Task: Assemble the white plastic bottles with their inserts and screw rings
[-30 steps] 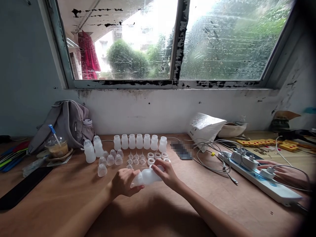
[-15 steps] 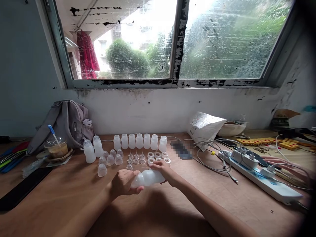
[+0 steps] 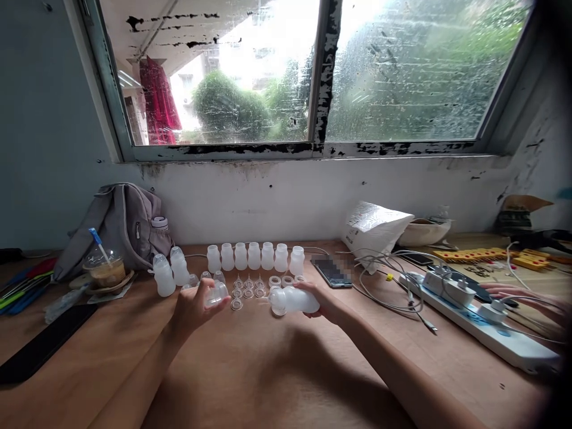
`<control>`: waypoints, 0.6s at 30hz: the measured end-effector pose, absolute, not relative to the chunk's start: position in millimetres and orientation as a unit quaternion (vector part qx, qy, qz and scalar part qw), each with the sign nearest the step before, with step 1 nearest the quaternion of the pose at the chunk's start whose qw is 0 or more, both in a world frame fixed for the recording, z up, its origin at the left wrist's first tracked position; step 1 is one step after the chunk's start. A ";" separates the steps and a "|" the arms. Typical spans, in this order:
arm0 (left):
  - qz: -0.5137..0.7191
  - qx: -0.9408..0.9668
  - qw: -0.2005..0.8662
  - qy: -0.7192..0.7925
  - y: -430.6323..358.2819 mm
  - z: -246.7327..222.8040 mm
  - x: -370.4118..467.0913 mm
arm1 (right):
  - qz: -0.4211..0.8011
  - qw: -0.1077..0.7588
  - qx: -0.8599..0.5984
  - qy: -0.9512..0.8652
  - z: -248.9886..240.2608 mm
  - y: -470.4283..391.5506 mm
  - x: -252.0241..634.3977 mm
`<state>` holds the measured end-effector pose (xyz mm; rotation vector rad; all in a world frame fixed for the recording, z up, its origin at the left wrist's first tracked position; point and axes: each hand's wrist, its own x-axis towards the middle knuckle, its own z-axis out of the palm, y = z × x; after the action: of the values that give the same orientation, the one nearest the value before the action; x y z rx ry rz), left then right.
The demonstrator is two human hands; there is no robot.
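Above the near part of the wooden table [image 3: 241, 369], the right hand [image 3: 324, 304] is wrapped round a frosted bottle [image 3: 297, 300] held nearly on its side, its narrow end pointing left. The left hand [image 3: 192, 310] has thumb and forefinger curved about a clear cap [image 3: 217, 292]; I cannot tell whether they grip it or whether it is off the tabletop. For work with this bottle and cap, I would keep the right grip steady on the body, without squeezing, and take the cap by its sides, fingers off the teat end. Raising the bottle a little would help, since a white ring [image 3: 277, 310] lies right beneath that end. The teats [image 3: 248, 292] sit between the two hands, and other caps [image 3: 218, 277] crowd the left fingers, so a low sweep could topple them. Behind stands a row of uncapped bottles [image 3: 254, 256], with two capped bottles [image 3: 164, 277] to the left. A phone [image 3: 331, 271] lies beyond the right hand; farther right, loose cables [image 3: 379, 280], a power strip [image 3: 478, 328] and another person's hand [image 3: 527, 296] limit room on that side.
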<state>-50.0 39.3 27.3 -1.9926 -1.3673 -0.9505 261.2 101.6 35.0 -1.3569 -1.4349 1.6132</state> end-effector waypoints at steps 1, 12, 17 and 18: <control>-0.315 -0.749 0.259 -0.523 41.0 27.4 -50.8 | 0.602 0.290 -0.507 -0.544 35.4 99.8 259.5; -0.091 -0.749 0.169 -0.635 50.5 23.0 -55.0 | 0.577 0.285 -0.508 -0.572 34.7 93.8 254.6; -0.099 -0.765 0.173 -0.612 50.5 23.6 -57.5 | 0.567 0.290 -0.510 -0.578 31.3 93.4 253.6; -0.103 -0.769 0.179 -0.605 50.3 23.8 -58.0 | 0.565 0.291 -0.510 -0.580 30.6 93.5 253.5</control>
<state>-58.0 50.3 23.8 -2.1741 -1.7116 -0.2916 253.5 93.5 30.6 -1.3595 -1.5473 1.5068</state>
